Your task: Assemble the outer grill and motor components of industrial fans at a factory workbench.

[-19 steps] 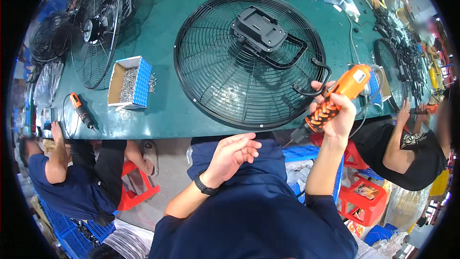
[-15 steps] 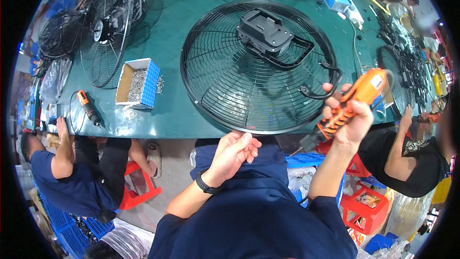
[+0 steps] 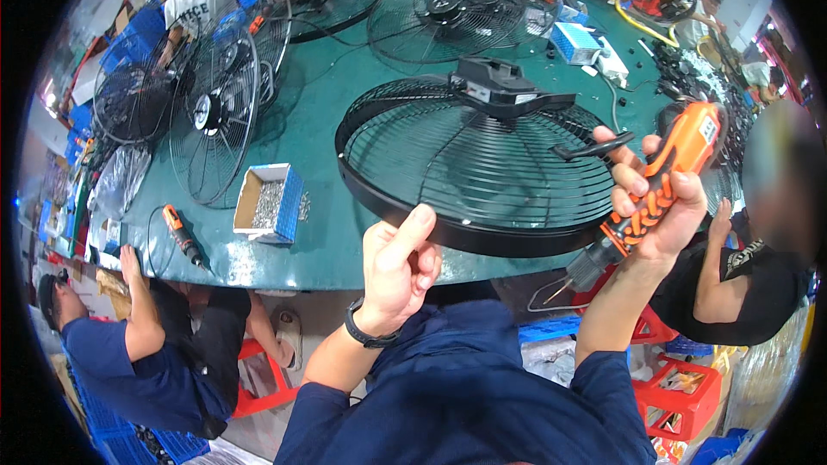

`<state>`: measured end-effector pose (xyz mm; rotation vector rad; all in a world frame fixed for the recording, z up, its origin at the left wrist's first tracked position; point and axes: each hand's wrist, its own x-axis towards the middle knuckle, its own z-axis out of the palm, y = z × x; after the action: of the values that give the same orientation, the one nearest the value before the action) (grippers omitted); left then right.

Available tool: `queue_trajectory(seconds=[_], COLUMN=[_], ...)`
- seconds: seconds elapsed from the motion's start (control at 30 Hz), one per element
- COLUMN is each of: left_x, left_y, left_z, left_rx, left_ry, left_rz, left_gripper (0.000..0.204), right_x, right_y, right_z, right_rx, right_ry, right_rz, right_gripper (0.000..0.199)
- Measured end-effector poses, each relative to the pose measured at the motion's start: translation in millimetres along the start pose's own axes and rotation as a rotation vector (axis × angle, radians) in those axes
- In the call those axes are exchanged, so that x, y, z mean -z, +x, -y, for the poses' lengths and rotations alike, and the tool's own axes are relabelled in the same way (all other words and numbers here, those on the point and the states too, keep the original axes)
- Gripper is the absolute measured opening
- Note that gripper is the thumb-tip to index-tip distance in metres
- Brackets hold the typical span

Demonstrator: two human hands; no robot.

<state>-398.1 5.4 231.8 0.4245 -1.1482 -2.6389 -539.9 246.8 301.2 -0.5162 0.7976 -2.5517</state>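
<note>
In front of me a large round black fan (image 3: pixel 482 181) tilts, its near rim raised and its side wall showing. On top is a black motor box (image 3: pixel 500 82). My left hand (image 3: pixel 398 271) is at the near rim, thumb pressed against it and the other fingers curled; whether any reach under the rim is hidden. In my right hand (image 3: pixel 659 207) is an orange and black electric screwdriver (image 3: pixel 689 142), its bit pointing down toward me. That hand's upper fingers touch or nearly touch a curved black bracket (image 3: pixel 594 148) at the fan's right side.
Left of the fan stand an open box of screws (image 3: pixel 274 202) and another electric screwdriver (image 3: pixel 183 237). More fans (image 3: pixel 211 112) stand or lie at the left and back of the green table (image 3: pixel 345 77). Co-workers sit on both sides; a red stool (image 3: pixel 680 396) is at lower right.
The fan's near rim has come up, so the fan now tilts and shows its side wall. The view has shifted, showing more of the far side. The screwdriver stays in my right hand.
</note>
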Motion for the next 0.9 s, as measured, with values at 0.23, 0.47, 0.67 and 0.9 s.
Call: queue_trajectory(seconds=[0.23, 0.47, 0.67, 0.9], left_x=[52.6, 109.6, 112.9, 94.2], left_y=[19.2, 18.2, 1.5, -16.2], left_z=[16.7, 34.0, 40.8, 47.0], left_rx=[0.153, 0.082, -0.116, 0.083], left_ry=[0.073, 0.048, -0.071, 0.036], left_rz=[-0.085, -0.241, -0.283, -0.092], left_gripper=[0.025, 0.018, 0.029, 0.023], right_x=[21.0, 43.8, 49.0, 41.5], right_y=[-25.1, -52.4, -62.8, -73.4], right_z=[-43.5, -123.6, -130.8, -116.1], right_rx=[-0.103, -0.297, -0.322, -0.325], right_ry=[0.048, 0.038, -0.227, -0.375], right_rz=[-0.122, -0.227, -0.209, -0.072], right_gripper=[0.035, 0.032, 0.034, 0.049])
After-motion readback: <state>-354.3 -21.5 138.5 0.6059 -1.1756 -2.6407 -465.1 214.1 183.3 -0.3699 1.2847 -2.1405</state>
